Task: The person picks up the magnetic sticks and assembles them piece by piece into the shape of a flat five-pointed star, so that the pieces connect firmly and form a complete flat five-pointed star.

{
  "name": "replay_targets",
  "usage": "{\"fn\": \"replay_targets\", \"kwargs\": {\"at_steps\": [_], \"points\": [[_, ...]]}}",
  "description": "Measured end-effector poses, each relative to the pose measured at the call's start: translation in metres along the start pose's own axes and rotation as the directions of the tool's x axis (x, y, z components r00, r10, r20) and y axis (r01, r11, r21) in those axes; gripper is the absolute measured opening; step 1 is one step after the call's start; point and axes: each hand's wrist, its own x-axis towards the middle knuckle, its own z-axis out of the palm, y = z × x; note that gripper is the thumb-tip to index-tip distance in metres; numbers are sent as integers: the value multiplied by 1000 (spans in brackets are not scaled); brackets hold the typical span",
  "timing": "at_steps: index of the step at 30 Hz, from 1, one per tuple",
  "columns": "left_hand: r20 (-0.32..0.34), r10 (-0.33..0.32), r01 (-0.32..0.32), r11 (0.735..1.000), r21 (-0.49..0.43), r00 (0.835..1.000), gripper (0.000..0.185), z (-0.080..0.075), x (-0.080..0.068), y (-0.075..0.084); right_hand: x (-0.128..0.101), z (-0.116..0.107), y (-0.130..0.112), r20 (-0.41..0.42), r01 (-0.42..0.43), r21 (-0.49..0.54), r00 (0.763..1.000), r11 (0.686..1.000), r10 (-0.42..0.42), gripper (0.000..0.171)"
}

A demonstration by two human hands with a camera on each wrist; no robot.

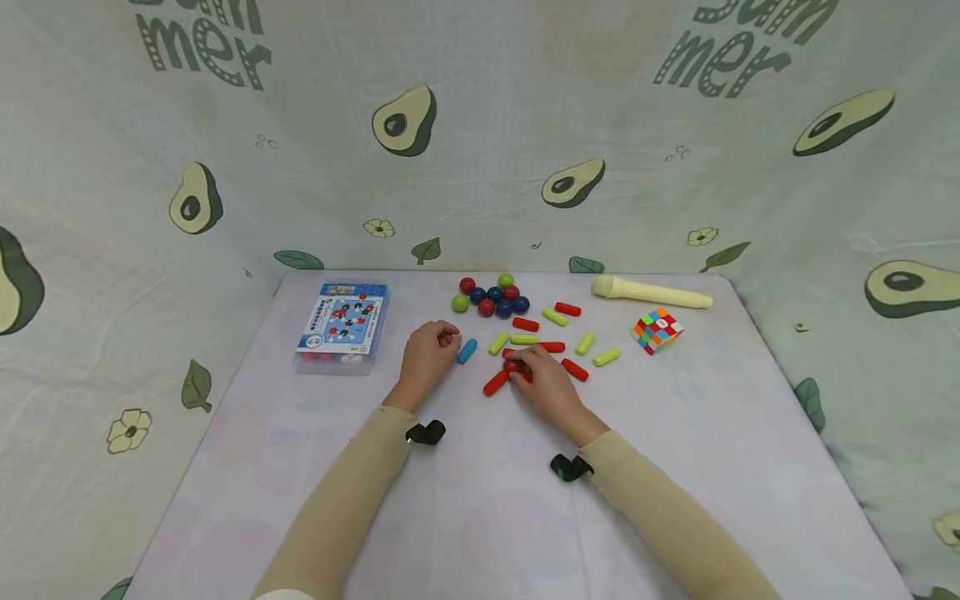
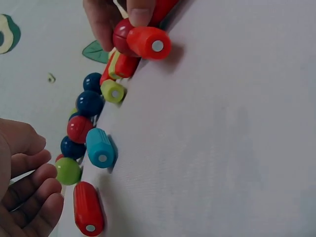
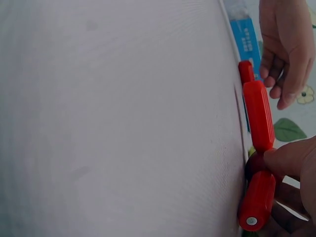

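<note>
A person's two hands work at the middle of a white table. The right hand pinches a dark red ball with red rods stuck to it — thumb and fingers curled round the joint, seemingly to steady it. The left hand rests beside a blue rod, fingers loosely curled and holding nothing. Loose balls cluster near the far edge; a puzzle cube and a picture box lie toward opposite sides.
</note>
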Motion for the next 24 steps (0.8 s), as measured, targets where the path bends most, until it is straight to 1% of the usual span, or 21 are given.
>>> {"fn": "replay_targets", "kwargs": {"at_steps": [4, 7, 13, 16, 21, 24], "points": [[-19, -15, 16, 1000, 12, 1000, 16, 0, 14, 0, 0, 0, 1, -12, 14, -9, 1000, 1000, -14, 37], [-18, -27, 27, 999, 25, 999, 20, 1, 23, 1, 0, 0, 0, -16, 24, -12, 1000, 1000, -24, 37], [4, -63, 63, 994, 85, 998, 34, 3, 39, 3, 1, -1, -4, -13, 14, -16, 1000, 1000, -14, 36], [15, -83, 81, 993, 89, 996, 38, 4, 46, 3, 1, -3, -5, -10, 15, -9, 1000, 1000, -15, 35], [41, -122, 118, 989, 87, 992, 47, 11, 58, -1, 2, -4, -3, -3, 14, -10, 1000, 1000, -14, 35], [51, -130, 125, 988, 90, 990, 48, 14, 64, -4, 2, -5, -2, -6, 16, -11, 1000, 1000, -16, 35]]}}
